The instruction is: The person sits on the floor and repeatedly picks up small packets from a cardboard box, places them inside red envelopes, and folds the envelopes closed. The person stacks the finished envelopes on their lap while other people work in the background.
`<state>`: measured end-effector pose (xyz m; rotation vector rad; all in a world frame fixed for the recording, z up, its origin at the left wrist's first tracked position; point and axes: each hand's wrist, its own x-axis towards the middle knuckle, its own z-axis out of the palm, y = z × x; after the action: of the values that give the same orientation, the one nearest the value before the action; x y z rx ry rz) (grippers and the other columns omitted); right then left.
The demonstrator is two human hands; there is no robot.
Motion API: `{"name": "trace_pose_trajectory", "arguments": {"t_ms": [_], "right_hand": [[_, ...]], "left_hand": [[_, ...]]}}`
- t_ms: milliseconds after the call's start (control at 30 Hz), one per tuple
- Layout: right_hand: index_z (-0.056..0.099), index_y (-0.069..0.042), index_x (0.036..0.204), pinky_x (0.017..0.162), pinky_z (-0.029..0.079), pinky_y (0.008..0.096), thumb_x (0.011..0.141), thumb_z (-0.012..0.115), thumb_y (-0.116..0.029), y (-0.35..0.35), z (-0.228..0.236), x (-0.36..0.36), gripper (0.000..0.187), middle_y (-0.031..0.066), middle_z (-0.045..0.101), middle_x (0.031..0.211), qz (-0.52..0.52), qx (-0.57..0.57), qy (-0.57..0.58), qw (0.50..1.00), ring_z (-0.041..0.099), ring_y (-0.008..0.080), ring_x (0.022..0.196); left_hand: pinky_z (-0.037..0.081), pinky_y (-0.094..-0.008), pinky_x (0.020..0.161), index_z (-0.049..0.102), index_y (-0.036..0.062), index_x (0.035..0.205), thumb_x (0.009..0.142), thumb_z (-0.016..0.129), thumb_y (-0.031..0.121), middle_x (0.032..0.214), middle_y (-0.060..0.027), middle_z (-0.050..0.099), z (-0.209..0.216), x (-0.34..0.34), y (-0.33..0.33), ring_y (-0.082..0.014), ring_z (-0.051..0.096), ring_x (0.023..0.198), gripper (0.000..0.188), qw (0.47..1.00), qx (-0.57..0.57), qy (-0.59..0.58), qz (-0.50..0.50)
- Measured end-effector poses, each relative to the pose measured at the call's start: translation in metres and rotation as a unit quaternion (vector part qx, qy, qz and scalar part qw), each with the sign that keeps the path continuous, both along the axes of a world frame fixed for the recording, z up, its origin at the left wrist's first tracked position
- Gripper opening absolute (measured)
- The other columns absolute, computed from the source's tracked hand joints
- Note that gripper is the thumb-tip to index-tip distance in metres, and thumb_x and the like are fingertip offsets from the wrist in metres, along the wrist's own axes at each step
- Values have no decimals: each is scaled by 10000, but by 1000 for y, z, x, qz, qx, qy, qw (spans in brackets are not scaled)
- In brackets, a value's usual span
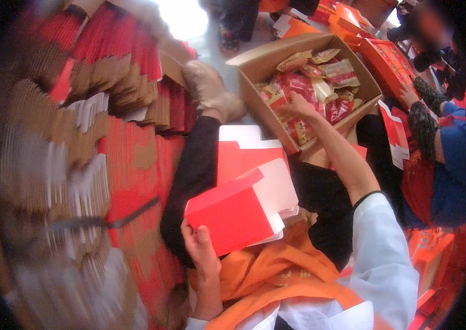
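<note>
My left hand (pixel 202 246) is closed on the near left edge of a red carton (pixel 232 215) with white flaps, the thumb lying along its front. The carton is tilted above my lap. Just beyond it, another red carton (pixel 233 159) with white flaps rests by my leg, partly covered. My right hand (pixel 297 108) reaches inside a brown cardboard box (pixel 362 113) and touches the small wrapped packets (pixel 338 74) there. They are red, gold and clear. Its fingertips are hidden among the packets, so what they hold, if anything, does not show.
Tall stacks of folded red and brown cardboard (pixel 134 165) fill the left side, with a dark strap (pixel 134 212) across them. A beige shoe (pixel 211 88) is beside the brown box. On the right, another person's hands (pixel 409 96) are near orange-red boxes (pixel 387 66).
</note>
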<state>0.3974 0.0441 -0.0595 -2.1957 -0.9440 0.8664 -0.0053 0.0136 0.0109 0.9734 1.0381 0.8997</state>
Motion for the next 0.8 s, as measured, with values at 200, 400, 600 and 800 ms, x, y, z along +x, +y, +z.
{"name": "trace_pose_trajectory", "arguments": {"t_ms": [200, 400, 600, 800], "right_hand": [[460, -26, 1050, 700, 460, 289, 732, 681, -273, -6, -25, 6, 459, 111, 599, 873, -46, 41, -174, 983, 588, 189, 798], [385, -9, 1217, 857, 440, 313, 767, 684, -172, -50, 91, -18, 564, 129, 540, 1112, -154, 320, 84, 931, 531, 175, 984], [302, -33, 1321, 981, 328, 314, 793, 638, -70, -141, 129, -106, 627, 73, 419, 1259, 66, 312, -23, 948, 401, 158, 1163], [373, -12, 1244, 913, 383, 305, 852, 574, -141, -138, 119, -154, 459, 155, 533, 1097, 113, 220, 50, 968, 505, 206, 1051]], "left_hand": [[418, -323, 873, 382, 34, 1202, 877, 551, 323, 1118, -70, 501, -3, 22, -11, -158, 503, 996, 467, 999, -16, -33, -12], [441, -343, 853, 370, 50, 1220, 932, 447, 276, 1125, -81, 512, -11, 20, -15, -190, 525, 988, 374, 997, 7, 4, 82], [387, -357, 918, 315, 33, 1267, 938, 432, 317, 1201, -108, 454, -19, 39, -31, -209, 471, 1059, 450, 996, 66, -12, 51], [382, -367, 927, 292, 19, 1293, 934, 426, 353, 1226, -126, 440, -18, 39, -50, -224, 465, 1080, 509, 997, 76, -8, 25]]}}
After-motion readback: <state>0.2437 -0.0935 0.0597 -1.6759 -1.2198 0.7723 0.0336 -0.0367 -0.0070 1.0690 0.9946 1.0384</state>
